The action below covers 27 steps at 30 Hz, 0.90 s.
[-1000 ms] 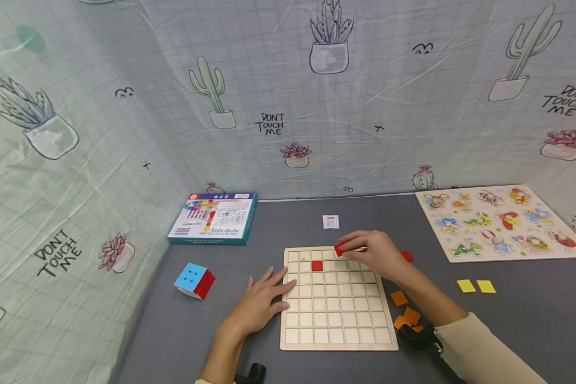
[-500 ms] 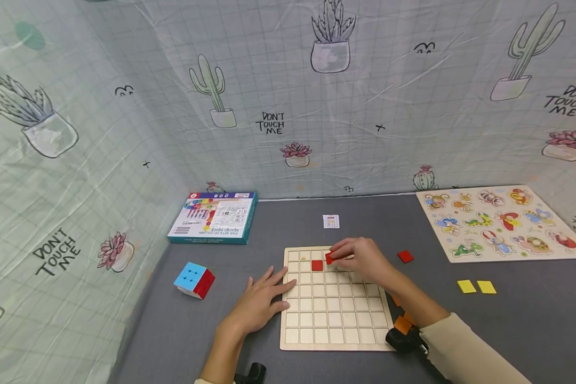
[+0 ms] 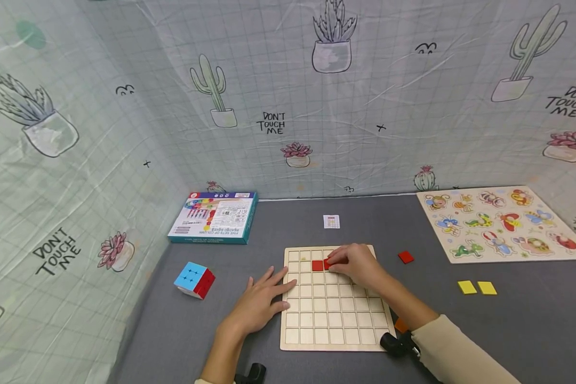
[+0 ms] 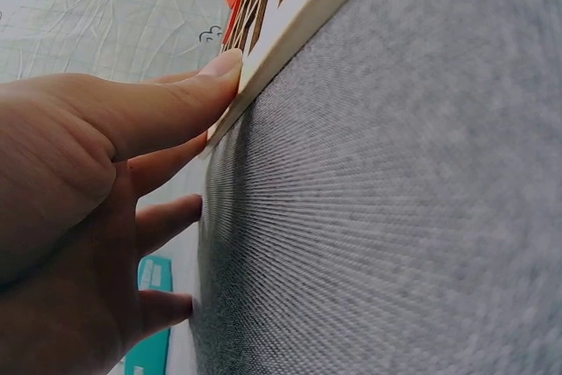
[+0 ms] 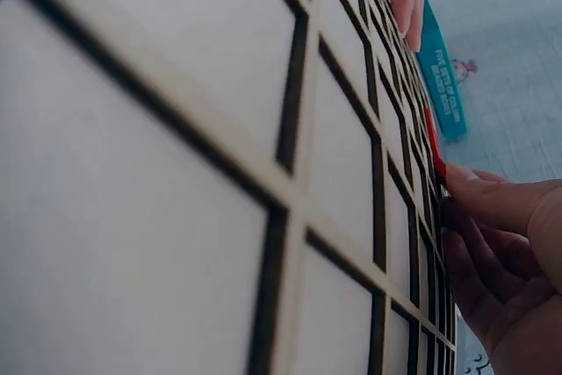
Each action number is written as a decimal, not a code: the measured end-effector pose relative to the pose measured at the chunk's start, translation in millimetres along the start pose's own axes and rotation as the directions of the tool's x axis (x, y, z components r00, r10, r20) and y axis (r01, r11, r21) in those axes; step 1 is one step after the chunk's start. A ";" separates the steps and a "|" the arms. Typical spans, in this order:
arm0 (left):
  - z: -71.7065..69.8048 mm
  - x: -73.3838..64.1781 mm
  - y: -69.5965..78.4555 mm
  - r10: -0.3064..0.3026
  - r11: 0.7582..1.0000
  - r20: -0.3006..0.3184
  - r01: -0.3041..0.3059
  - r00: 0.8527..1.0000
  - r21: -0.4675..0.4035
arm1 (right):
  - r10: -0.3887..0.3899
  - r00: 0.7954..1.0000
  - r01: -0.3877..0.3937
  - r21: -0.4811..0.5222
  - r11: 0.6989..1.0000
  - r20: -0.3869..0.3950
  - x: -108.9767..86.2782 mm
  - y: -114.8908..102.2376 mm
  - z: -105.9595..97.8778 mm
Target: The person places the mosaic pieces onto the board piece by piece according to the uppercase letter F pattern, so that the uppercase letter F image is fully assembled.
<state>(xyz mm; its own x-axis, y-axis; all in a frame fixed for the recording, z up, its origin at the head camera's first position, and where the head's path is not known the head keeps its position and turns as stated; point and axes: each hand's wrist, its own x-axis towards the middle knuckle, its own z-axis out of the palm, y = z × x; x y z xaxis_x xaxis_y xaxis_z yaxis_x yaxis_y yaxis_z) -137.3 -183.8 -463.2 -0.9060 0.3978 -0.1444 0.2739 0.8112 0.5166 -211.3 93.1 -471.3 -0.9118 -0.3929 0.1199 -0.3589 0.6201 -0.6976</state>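
Observation:
A wooden grid board lies on the grey table. My left hand rests along its left edge with fingers spread; the left wrist view shows the thumb touching the rim. One red square tile sits in a cell of the second row. Directly to its right, my right hand holds another red square tile at the fingertips, down against the board; the fingers partly cover this tile. Whether it lies flat in its cell I cannot tell.
Right of the board lie a loose red tile, two yellow tiles and an orange tile partly behind the right forearm. Around stand a puzzle cube, a box, a small printed card and an insect puzzle board.
My right hand has moved left and down with the red tile, from the board's top edge to beside the seated red tile. The left hand has stayed put.

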 end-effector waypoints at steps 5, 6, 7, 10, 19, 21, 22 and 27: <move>0.2 0.3 0.0 0.001 1.000 0.004 -0.001 1.000 -0.004 | -0.022 1.000 0.022 -0.030 0.999 -0.011 -3.6 -1.9 0.3; 0.1 0.3 0.0 0.001 1.000 0.003 -0.001 1.000 -0.004 | -0.027 1.000 0.027 -0.034 0.999 -0.014 -3.9 -2.5 0.3; -0.1 0.2 0.2 0.002 1.000 0.003 -0.002 1.000 -0.004 | -0.030 0.999 0.029 -0.035 0.999 -0.017 -4.1 -3.1 0.3; -0.2 0.4 0.3 0.003 1.000 0.002 -0.003 1.000 -0.005 | -0.028 0.999 0.027 -0.042 0.999 -0.024 -4.3 -4.1 0.8; 0.1 0.6 0.1 0.006 1.000 -0.001 -0.006 1.000 0.005 | -0.030 0.999 0.029 -0.037 0.999 -0.032 -3.2 -2.7 2.0; 0.2 0.5 -0.2 0.007 1.000 -0.002 -0.007 1.000 0.009 | -0.026 0.999 0.025 -0.031 0.999 -0.028 -3.3 -2.2 2.4; 0.2 0.5 -0.3 0.007 1.000 -0.002 -0.007 1.000 0.010 | -0.022 0.999 0.022 -0.026 0.999 -0.027 -3.2 -2.1 2.6; 0.2 0.7 -0.7 0.004 1.000 0.000 -0.004 1.000 0.008 | -0.010 1.000 0.009 -0.011 1.000 -0.022 -2.4 -3.0 2.0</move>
<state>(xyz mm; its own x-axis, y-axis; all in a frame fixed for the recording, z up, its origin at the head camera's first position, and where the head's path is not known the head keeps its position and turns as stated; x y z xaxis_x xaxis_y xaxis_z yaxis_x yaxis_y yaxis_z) -138.1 -184.0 -463.8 -0.9052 0.4005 -0.1422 0.2798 0.8134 0.5100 -207.7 90.9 -470.9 -0.9124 -0.3839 0.1421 -0.3698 0.6239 -0.6885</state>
